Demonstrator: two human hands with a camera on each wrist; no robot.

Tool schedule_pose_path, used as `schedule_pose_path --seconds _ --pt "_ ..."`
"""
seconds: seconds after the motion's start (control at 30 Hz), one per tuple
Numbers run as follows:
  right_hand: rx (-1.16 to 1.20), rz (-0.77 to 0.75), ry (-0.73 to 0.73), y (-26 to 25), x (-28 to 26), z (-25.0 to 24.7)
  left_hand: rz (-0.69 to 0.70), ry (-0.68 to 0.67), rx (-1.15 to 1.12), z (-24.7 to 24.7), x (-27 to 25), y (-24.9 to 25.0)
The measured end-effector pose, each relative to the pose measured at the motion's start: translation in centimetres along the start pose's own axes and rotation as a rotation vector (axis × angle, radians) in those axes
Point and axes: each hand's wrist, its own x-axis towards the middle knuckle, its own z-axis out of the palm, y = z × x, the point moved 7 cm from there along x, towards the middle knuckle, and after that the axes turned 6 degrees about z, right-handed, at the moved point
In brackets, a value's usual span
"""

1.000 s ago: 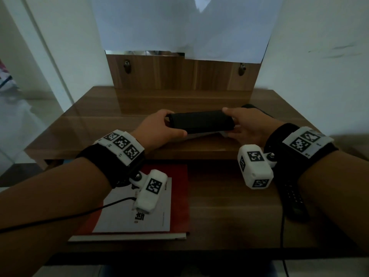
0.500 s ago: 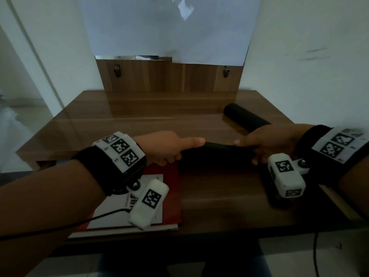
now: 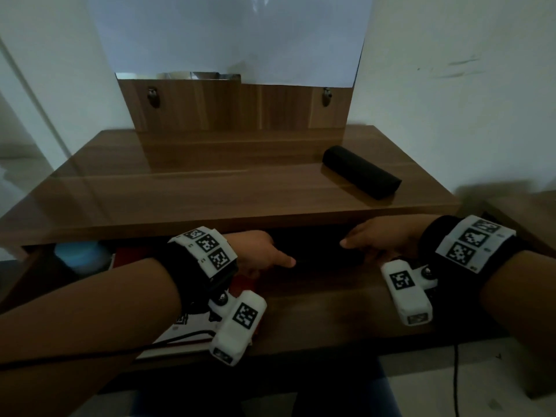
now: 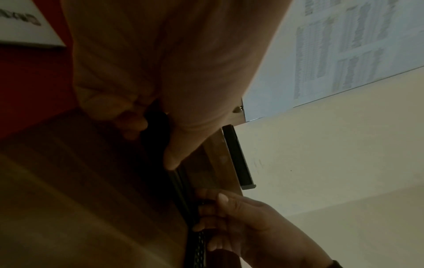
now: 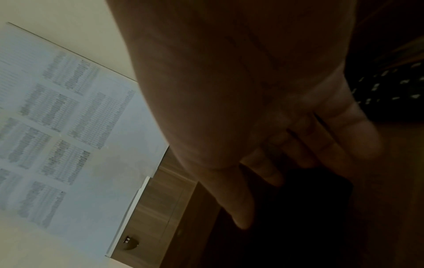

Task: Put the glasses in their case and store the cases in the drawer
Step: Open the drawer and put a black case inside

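A black glasses case lies low in the open drawer, just under the table top's front edge. My left hand grips its left end, fingers curled under and thumb stretched along it; the left wrist view shows that case end. My right hand holds the right end with curled fingers. In the right wrist view the case is a dark shape below my fingers. A second black case lies shut on the table top at the back right, apart from both hands.
A red and white booklet lies in the drawer's left half under my left wrist. A blue object sits at the drawer's far left. A black remote lies by my right hand. A papered mirror panel backs the table.
Both hands have carried the case down from above the table top into the drawer, back under the table edge. The second case on the table has not moved.
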Motion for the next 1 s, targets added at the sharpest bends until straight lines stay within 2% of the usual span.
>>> schedule_pose_path --seconds 0.3,0.37,0.47,0.57,0.63,0.77,0.9,1.0 --pt "0.072 0.014 0.004 -0.1 1.8 0.5 -0.014 0.059 -0.072 0.2 1.8 0.1" --pt "0.071 0.023 0.010 -0.1 2.2 0.6 -0.011 0.075 -0.050 0.3 2.0 0.0" --pt "0.100 0.020 -0.003 -0.3 2.5 0.7 0.033 0.175 0.093 -0.1 2.0 0.2" --pt "0.089 0.020 -0.018 -0.3 2.5 0.9 0.026 0.090 0.181 0.2 1.7 0.7" --pt "0.087 0.016 -0.019 -0.3 2.5 0.9 -0.001 0.057 0.123 0.1 1.5 0.7" --pt "0.054 -0.001 -0.026 -0.4 2.3 0.9 -0.005 0.061 0.083 0.1 1.0 0.6" --pt "-0.083 -0.041 0.027 -1.3 0.9 0.0 0.019 0.064 0.152 0.0 -0.2 1.3" --pt "-0.066 -0.077 0.011 -2.2 -0.7 -0.6 0.047 0.061 0.236 -0.1 -0.9 2.2"
